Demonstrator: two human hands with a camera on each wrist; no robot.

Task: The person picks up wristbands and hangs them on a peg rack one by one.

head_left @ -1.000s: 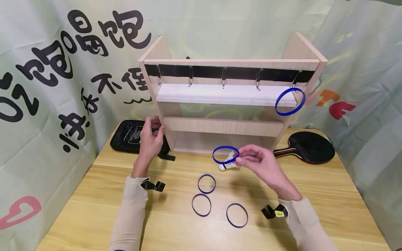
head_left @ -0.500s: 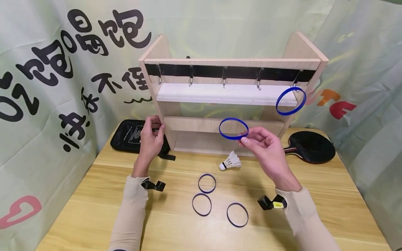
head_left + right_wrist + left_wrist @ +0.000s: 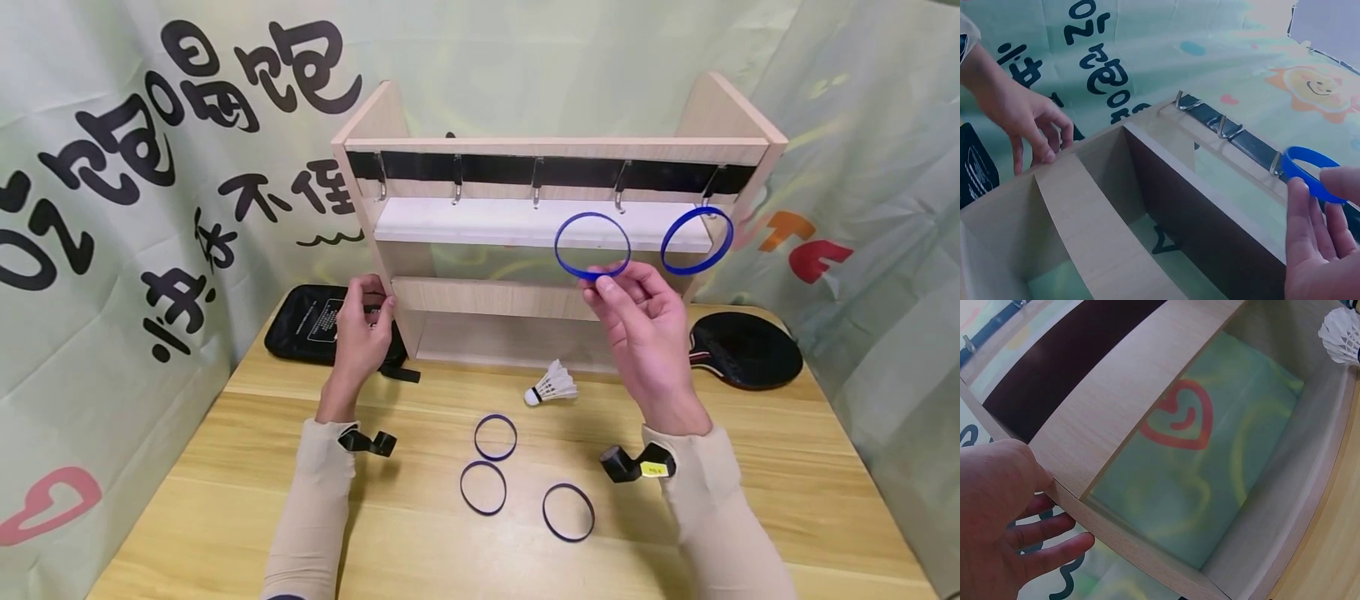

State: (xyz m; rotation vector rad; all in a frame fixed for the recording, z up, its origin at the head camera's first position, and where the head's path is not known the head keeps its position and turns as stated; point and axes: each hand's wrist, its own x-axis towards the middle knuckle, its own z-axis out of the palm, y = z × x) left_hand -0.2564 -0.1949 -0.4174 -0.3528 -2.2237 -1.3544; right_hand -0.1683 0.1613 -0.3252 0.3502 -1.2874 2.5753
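My right hand [image 3: 645, 333] pinches a blue ring [image 3: 592, 273] between thumb and fingers, holding it up before the wooden shelf [image 3: 532, 298]. In the right wrist view this ring [image 3: 1297, 150] overlaps the hook row. A second blue ring [image 3: 697, 269] hangs from the rightmost metal hook [image 3: 708, 187], to the right of my hand. The other hooks on the black strip [image 3: 495, 170] are bare. My left hand [image 3: 363, 333] holds the shelf's left side edge with thumb and fingertips. In the left wrist view its fingers [image 3: 1054, 553] lie along the outer side.
Several dark blue rings, among them one ring [image 3: 567, 541], lie flat on the wooden table [image 3: 420, 533]. A shuttlecock [image 3: 552, 385] lies before the shelf. A black case [image 3: 303, 329] sits at left, a black table tennis bat [image 3: 746, 350] at right. Printed cloth [image 3: 187, 275] surrounds the table.
My right hand has risen with the blue ring from above the shuttlecock to near the hooks, and the ring has tipped more upright. My left hand stays at the shelf's side.
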